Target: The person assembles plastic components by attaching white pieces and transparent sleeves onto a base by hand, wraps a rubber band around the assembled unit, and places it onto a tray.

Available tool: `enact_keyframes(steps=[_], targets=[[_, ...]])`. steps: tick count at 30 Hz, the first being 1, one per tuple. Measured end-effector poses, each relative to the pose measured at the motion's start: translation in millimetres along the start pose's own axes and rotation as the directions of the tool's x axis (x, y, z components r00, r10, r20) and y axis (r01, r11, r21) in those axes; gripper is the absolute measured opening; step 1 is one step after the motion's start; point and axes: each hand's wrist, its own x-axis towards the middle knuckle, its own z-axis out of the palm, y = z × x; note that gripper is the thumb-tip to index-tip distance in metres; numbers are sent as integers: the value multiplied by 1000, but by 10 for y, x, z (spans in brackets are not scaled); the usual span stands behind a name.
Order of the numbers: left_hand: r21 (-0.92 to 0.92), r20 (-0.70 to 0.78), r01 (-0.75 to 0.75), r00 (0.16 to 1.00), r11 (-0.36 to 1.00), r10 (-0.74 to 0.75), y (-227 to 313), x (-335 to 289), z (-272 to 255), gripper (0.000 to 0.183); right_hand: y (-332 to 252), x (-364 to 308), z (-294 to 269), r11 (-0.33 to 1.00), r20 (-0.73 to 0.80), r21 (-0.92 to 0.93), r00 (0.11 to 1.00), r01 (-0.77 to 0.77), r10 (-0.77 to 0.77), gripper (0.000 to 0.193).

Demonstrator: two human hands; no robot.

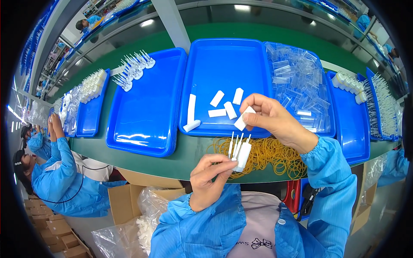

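The left hand (210,177) pinches the pins (239,145) low, perhaps so their tips stand free; the right hand (275,121) holds a cap (244,121) close by, toward the table's (189,165) near edge.

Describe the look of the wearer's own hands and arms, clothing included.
The left hand and right hand are bare, with no gloves showing. The left sleeve and right sleeve are long, loose and bright blue, creased along the arms, each gathered at the wrist. No cables show on either arm.
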Motion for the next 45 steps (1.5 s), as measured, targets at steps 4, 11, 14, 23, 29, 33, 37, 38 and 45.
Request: enact_keyframes(steps=[4, 11, 14, 23, 29, 33, 37, 38, 45], targets=[[23, -34, -19, 999, 1000, 20, 3, 4, 29, 25, -37, -19, -26, 961, 40, 179, 977, -212, 208, 20], [70, -47, -53, 997, 996, 56, 38, 24, 25, 26, -90, -28, -54, 978, 23, 43, 979, -202, 201, 21], [59, -40, -43, 998, 997, 46, 37, 32, 39, 26, -81, -15, -51, 979, 68, 52, 978, -199, 195, 18], [87, 2, -38, 999, 995, 38, 44, 17, 31, 26, -64, -38, -51, 984, 96, 38, 980, -176, 172, 16], [77, 5, -28, 1000, 997, 28, 42, 43, 14, 27, -57, -66, -36, 989, 140, -21, 979, -144, 145, 23], [95, 18, -16, 1000, 995, 14, -5, 72, -6, 26, -66, -137, -64, 985, 181, -152, 978, -79, 106, 25], [131, 6, -85, 996, 988, 85, 11, 63, 30, 29, -149, -162, -56, 966, 198, -254, 976, -43, 95, 22], [133, -49, -86, 994, 987, 93, 28, 72, 46, 30, -170, -167, -27, 967, 199, -250, 975, -50, 102, 22], [51, -90, -120, 988, 991, 125, -103, 2, 50, 48, -188, -283, 132, 983, 144, -166, 985, -75, 99, 16]])
